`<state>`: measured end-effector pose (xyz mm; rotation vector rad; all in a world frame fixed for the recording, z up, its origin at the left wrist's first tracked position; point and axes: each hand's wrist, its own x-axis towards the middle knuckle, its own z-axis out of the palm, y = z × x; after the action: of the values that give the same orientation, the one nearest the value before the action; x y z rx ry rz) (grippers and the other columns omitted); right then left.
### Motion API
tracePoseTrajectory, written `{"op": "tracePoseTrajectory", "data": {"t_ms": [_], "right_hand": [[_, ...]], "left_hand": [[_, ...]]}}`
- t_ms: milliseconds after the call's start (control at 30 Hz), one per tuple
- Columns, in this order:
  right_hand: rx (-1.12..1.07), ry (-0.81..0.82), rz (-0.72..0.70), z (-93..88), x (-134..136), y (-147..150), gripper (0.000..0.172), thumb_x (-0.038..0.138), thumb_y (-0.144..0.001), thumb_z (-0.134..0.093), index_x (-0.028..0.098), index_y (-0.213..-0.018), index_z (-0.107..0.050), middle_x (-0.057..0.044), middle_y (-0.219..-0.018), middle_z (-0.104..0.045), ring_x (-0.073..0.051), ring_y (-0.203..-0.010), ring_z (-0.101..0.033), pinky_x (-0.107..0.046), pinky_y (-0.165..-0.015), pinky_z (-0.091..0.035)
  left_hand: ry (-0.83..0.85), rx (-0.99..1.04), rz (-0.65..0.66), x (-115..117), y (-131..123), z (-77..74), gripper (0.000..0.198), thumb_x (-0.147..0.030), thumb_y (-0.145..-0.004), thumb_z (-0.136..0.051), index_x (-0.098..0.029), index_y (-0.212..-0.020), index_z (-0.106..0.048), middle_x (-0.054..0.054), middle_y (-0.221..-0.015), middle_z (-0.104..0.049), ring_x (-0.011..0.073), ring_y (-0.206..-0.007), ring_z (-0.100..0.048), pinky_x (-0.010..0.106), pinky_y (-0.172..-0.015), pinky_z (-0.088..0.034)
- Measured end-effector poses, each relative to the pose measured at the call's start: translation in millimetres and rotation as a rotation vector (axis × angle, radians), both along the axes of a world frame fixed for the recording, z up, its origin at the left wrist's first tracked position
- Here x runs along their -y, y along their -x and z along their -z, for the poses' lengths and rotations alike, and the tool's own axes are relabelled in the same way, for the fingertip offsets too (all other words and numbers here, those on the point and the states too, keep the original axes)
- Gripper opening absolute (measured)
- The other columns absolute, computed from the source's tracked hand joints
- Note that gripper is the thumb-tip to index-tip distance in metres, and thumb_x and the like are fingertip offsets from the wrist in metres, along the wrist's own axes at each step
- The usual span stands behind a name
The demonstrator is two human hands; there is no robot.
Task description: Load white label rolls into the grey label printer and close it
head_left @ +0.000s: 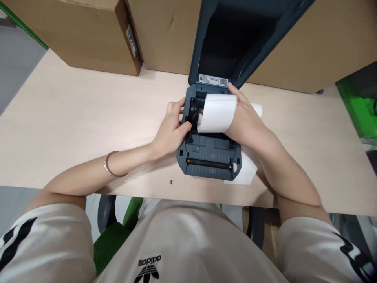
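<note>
A dark blue-grey label printer (210, 149) stands on the table with its lid (200, 51) raised and tipped back. My left hand (173, 127) grips the printer's left side, the thumb over the rim beside the black roll holder (193, 112). At the right of the bay, my right hand (244, 116) is closed on a white paper roll (218, 113), which sits in or just above the bay. The roll hides most of the right fingers; the thumb points up toward the lid hinge. A black roller (209, 164) lies across the printer's front.
Large cardboard boxes (97, 37) line the back of the pale wooden table (73, 118). White paper (244, 171) lies under the printer's right side. A small dark scrap (171, 182) lies near the front edge. A green chair (113, 243) is below.
</note>
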<state>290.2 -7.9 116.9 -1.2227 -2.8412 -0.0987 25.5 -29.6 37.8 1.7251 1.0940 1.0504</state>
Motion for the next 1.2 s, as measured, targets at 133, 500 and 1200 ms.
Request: {"op": "tracePoseTrajectory", "data": {"t_ms": [133,500,1200], "right_hand": [[-0.214,0.175,-0.064,-18.6,-3.6,-13.9,0.036,0.005,-0.1,-0.056,0.021,-0.111,-0.086,-0.006,-0.108,-0.088,-0.029,-0.123,-0.087,-0.07,-0.161,-0.028],[-0.601,0.231,-0.248,-69.2,46.6,-16.3,0.015,0.028,-0.117,-0.077,0.027,-0.12,-0.093,-0.003,-0.117,-0.093,-0.023,-0.103,-0.087,-0.043,-0.105,-0.067],[-0.106,-0.109,-0.217,-45.7,123.6,1.3,0.038,0.006,-0.086,-0.067,0.012,-0.119,-0.085,-0.02,-0.149,-0.086,-0.037,-0.131,-0.087,-0.048,-0.098,-0.077]], "left_hand": [[-0.007,-0.004,0.007,-0.9,1.1,0.4,0.093,-0.036,-0.092,-0.071,-0.031,-0.181,-0.047,0.013,-0.152,-0.062,0.04,-0.156,-0.064,0.057,-0.124,-0.065],[-0.044,0.031,0.001,-1.9,1.2,4.1,0.081,-0.043,-0.099,-0.073,-0.035,-0.178,-0.053,0.012,-0.15,-0.065,0.0397,-0.15,-0.066,0.06,-0.129,-0.061],[0.052,0.0,-0.024,3.4,0.3,-9.0,0.092,-0.038,-0.089,-0.08,-0.034,-0.176,-0.052,0.013,-0.166,-0.061,0.0394,-0.157,-0.065,0.052,-0.113,-0.069]]}}
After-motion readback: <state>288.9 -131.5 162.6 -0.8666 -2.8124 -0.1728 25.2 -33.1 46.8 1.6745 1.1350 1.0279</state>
